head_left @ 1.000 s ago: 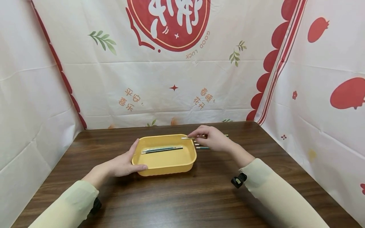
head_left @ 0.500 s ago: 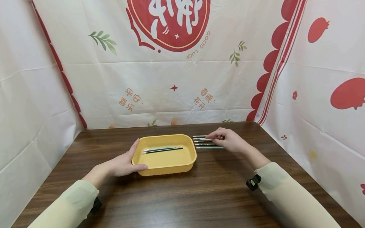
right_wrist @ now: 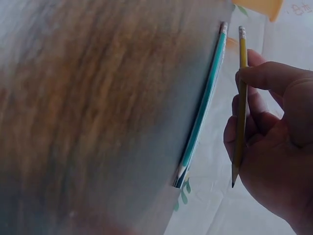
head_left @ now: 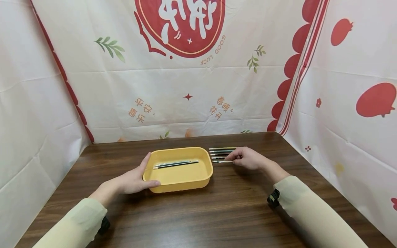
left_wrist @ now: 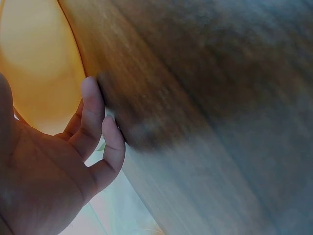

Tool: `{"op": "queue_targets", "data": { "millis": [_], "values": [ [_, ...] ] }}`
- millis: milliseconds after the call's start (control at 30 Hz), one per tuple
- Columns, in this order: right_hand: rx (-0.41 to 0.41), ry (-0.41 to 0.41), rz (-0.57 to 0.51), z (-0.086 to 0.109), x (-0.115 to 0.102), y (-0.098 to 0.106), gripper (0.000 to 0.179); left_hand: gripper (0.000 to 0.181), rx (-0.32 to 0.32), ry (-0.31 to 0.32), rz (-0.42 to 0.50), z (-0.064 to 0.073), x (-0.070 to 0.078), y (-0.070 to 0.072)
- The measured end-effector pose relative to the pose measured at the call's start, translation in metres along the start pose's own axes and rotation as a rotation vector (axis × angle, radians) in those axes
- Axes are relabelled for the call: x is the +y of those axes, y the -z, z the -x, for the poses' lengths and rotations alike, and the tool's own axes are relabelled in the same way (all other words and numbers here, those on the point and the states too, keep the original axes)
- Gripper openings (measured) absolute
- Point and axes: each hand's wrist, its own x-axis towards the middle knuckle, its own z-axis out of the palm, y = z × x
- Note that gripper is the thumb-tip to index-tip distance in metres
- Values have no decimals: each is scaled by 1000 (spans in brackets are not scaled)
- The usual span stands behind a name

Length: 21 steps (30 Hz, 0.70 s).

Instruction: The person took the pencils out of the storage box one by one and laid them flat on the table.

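Observation:
A shallow yellow tray (head_left: 181, 178) stands mid-table in the head view. My left hand (head_left: 133, 179) grips its left end, thumb at the front rim and fingers along the outer side; the tray's side also appears in the left wrist view. Dark and teal pencils (head_left: 176, 165) lie inside it. To the tray's right my right hand (head_left: 248, 158) pinches a yellow pencil (right_wrist: 243, 56) between thumb and fingers, eraser end pointing toward the tray. Under it, a teal pencil (right_wrist: 204, 105) lies on the table. Several pencils (head_left: 220, 149) lie side by side there, partly hidden by the hand.
The brown wood-grain table (head_left: 192, 220) extends in front of the tray. A printed white cloth (head_left: 173, 79) hangs behind the table and along both sides. A black wrist device (head_left: 273, 198) sits at the right sleeve.
My right hand has moved right from the tray's rim, then toward the table's front over the pencil row, with a pencil in its fingers. The left hand and tray stay put.

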Motion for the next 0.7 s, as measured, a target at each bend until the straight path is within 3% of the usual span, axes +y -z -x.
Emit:
{"op": "queue_targets", "data": {
  "millis": [233,700],
  "values": [
    [-64,-33,53,-3,0,-5,36,134,3,-9,4,1,2,-1],
    [-88,65,137,-15,3,-15,36,135,13,-11,2,0,1,-2]
  ]
}}
